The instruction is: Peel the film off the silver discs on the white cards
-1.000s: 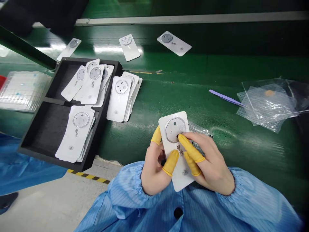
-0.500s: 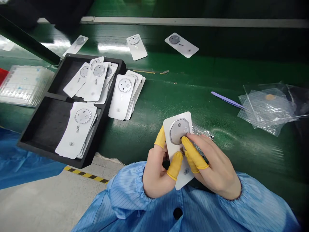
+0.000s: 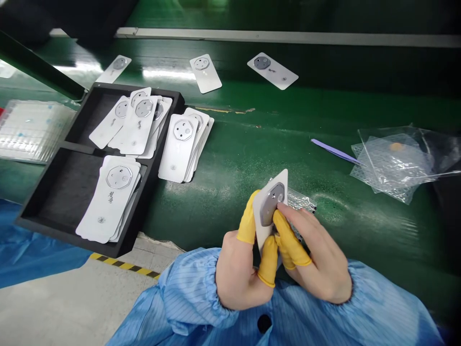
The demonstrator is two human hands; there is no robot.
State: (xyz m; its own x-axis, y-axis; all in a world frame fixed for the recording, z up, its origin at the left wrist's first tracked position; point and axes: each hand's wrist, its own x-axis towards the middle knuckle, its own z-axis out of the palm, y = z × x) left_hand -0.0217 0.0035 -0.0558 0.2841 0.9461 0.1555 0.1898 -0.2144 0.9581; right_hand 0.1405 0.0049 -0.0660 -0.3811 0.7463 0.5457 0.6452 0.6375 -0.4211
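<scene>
A white panel (image 3: 262, 229) with a grey octagonal camera plate is held tilted, one long edge raised. My left hand (image 3: 245, 269), with yellow finger cots, grips it by the left edge and lower front. My right hand (image 3: 313, 254) has its fingers pinched together at the plate's right side; whatever small thing they may hold is hidden. Behind the right fingers lies a clear sheet with small dark dots (image 3: 301, 201), partly covered. Left of the hands, a stack of similar panels (image 3: 178, 149) lies beside a black tray (image 3: 131, 238) holding two more piles.
Purple tweezers (image 3: 334, 151) touch a pile of clear plastic film (image 3: 396, 163) at the right. Three single panels lie farther back, one of them (image 3: 206, 74) at centre. Clear plastic trays (image 3: 34, 129) stand at the far left, and a dark green post slants over the tray.
My left hand has turned the panel, so its face now shows narrower and more sideways. My right fingers stay close to the plate. The view has shifted slightly.
</scene>
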